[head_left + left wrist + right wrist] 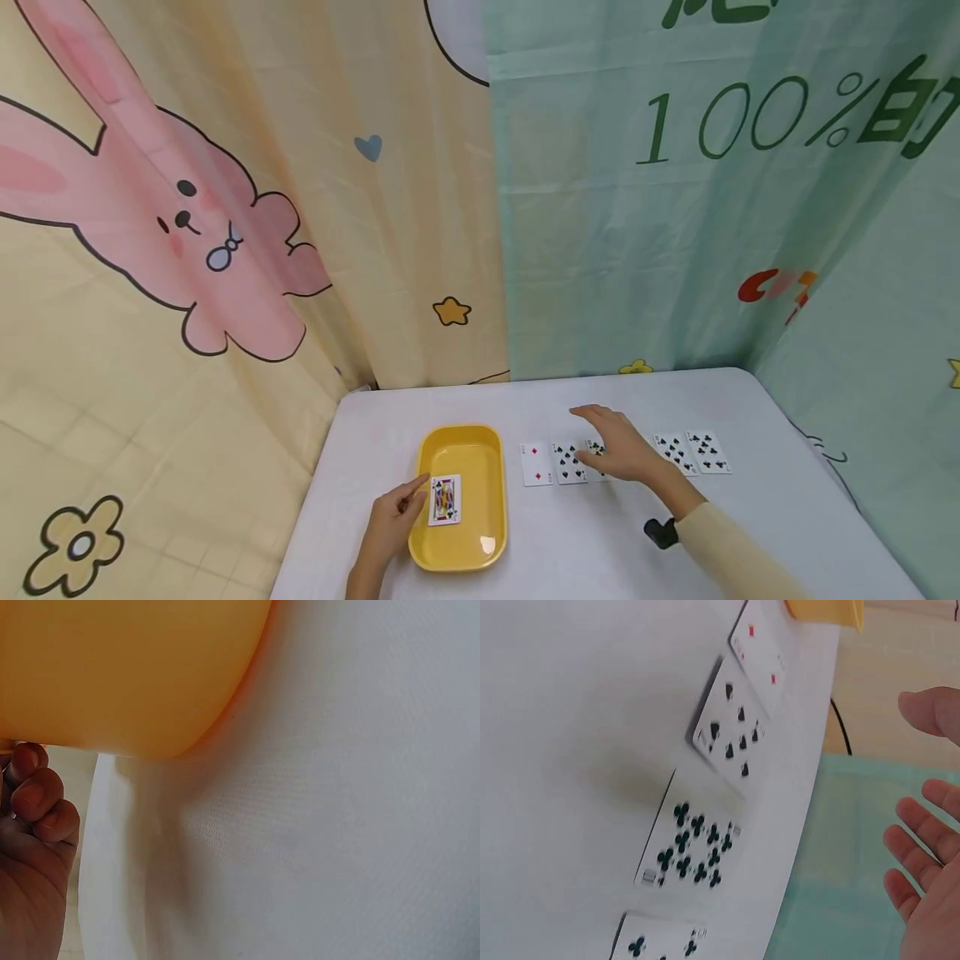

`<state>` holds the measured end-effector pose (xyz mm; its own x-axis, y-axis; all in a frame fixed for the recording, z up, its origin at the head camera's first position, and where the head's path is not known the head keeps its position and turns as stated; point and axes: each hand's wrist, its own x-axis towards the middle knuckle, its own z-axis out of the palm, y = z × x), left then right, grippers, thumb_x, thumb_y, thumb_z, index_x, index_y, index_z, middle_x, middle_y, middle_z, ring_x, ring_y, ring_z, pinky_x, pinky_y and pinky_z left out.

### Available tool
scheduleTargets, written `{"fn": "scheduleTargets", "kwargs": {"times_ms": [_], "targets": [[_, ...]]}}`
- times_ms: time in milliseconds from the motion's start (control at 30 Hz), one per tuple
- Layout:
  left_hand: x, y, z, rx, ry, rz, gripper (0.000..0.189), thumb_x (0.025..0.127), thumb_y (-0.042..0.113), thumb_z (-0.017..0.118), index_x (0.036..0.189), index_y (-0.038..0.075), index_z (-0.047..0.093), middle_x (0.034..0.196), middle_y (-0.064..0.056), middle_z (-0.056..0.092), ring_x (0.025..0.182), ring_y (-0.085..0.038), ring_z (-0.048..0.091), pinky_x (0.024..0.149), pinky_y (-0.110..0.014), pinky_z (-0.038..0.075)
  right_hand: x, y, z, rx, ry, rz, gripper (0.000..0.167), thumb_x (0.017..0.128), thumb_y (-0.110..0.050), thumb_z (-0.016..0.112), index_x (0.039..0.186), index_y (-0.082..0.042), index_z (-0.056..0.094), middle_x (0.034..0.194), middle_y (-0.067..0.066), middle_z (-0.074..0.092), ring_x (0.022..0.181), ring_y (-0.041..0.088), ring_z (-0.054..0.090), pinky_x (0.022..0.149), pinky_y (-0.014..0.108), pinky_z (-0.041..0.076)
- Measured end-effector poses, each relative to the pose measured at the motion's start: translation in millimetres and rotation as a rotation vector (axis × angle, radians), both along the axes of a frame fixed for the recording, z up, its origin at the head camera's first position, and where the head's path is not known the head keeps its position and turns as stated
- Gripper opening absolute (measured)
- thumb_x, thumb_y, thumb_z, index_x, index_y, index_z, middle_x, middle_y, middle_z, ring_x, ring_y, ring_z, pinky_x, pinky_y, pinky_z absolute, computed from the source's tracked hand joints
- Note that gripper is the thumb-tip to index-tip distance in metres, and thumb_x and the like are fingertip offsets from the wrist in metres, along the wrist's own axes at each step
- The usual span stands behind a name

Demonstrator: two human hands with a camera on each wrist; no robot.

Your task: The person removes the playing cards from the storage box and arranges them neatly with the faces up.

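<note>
A yellow tray sits on the white table with a face card lying face up inside it. My left hand holds the tray's left rim; in the left wrist view, its curled fingers meet the tray's edge. To the right of the tray, several playing cards form a row, starting with a two of diamonds and a spade card. Over the row hovers my right hand, fingers spread and holding nothing. It partly hides the ten of clubs.
At the right end of the row lie two more black-suited cards. A black strap or band shows at the right wrist. Patterned curtains hang behind and beside the white table.
</note>
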<state>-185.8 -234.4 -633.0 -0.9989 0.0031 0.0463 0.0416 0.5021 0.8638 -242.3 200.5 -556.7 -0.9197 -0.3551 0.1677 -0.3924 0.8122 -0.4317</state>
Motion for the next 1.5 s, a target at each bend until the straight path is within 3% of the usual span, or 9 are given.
{"fn": "scheduleTargets", "kwargs": {"times_ms": [367, 733, 967, 1100, 1233, 1500], "targets": [[0.2, 2.6, -2.9, -0.009, 0.015, -0.006, 0.031, 0.098, 0.02, 0.072, 0.128, 0.017, 0.074, 0.069, 0.004, 0.049, 0.058, -0.003, 0.042, 0.052, -0.018, 0.037, 0.0, -76, -10.0, -0.036, -0.069, 0.069, 0.071, 0.086, -0.051, 0.077, 0.148, -0.026, 0.052, 0.15, -0.002, 0.054, 0.137, 0.024, 0.052, 0.112, 0.056, 0.045], [-0.2, 3.5, -0.2, -0.017, 0.022, -0.002, 0.03, 0.097, 0.016, 0.072, 0.127, 0.016, 0.075, 0.069, 0.004, 0.049, 0.058, -0.003, 0.042, 0.051, -0.018, 0.037, 3.1, -143, -13.2, -0.062, -0.139, 0.202, 0.076, 0.086, -0.055, 0.074, 0.149, -0.019, 0.051, 0.152, 0.002, 0.052, 0.139, 0.027, 0.051, 0.113, 0.054, 0.045], [-0.8, 5.7, -0.6, -0.033, 0.022, 0.007, 0.029, 0.097, 0.016, 0.072, 0.126, 0.018, 0.075, 0.07, 0.006, 0.05, 0.06, -0.004, 0.044, 0.053, -0.018, 0.04, 1.1, -173, -26.6, -0.02, -0.173, 0.262, 0.082, 0.082, -0.047, 0.082, 0.151, -0.018, 0.049, 0.154, 0.004, 0.049, 0.138, 0.026, 0.052, 0.112, 0.049, 0.047], [-0.7, 5.1, -0.2, -0.034, 0.04, 0.016, 0.029, 0.097, 0.016, 0.072, 0.125, 0.017, 0.075, 0.069, 0.006, 0.05, 0.06, -0.004, 0.044, 0.053, -0.019, 0.04, -2.0, -190, -33.5, 0.047, -0.198, 0.276, 0.09, 0.077, -0.046, 0.087, 0.152, -0.016, 0.048, 0.154, 0.003, 0.048, 0.138, 0.024, 0.051, 0.113, 0.043, 0.047], [-0.8, 4.1, -1.6, -0.039, 0.051, 0.021, 0.028, 0.098, 0.017, 0.072, 0.125, 0.016, 0.076, 0.069, 0.006, 0.051, 0.06, -0.003, 0.045, 0.053, -0.019, 0.04, -4.6, -204, -37.0, 0.172, -0.19, 0.253, 0.101, 0.069, -0.057, 0.09, 0.151, -0.016, 0.049, 0.155, 0.003, 0.048, 0.141, 0.025, 0.049, 0.116, 0.043, 0.044], [-2.1, 4.5, -3.0, -0.021, 0.021, 0.036, 0.028, 0.098, 0.019, 0.072, 0.125, 0.019, 0.076, 0.071, 0.005, 0.052, 0.061, -0.003, 0.045, 0.053, -0.019, 0.04, -7.4, -220, -43.0, 0.442, -0.125, 0.232, 0.114, 0.059, -0.081, 0.082, 0.148, -0.017, 0.052, 0.151, 0.001, 0.05, 0.136, 0.025, 0.048, 0.119, 0.049, 0.037]]}}
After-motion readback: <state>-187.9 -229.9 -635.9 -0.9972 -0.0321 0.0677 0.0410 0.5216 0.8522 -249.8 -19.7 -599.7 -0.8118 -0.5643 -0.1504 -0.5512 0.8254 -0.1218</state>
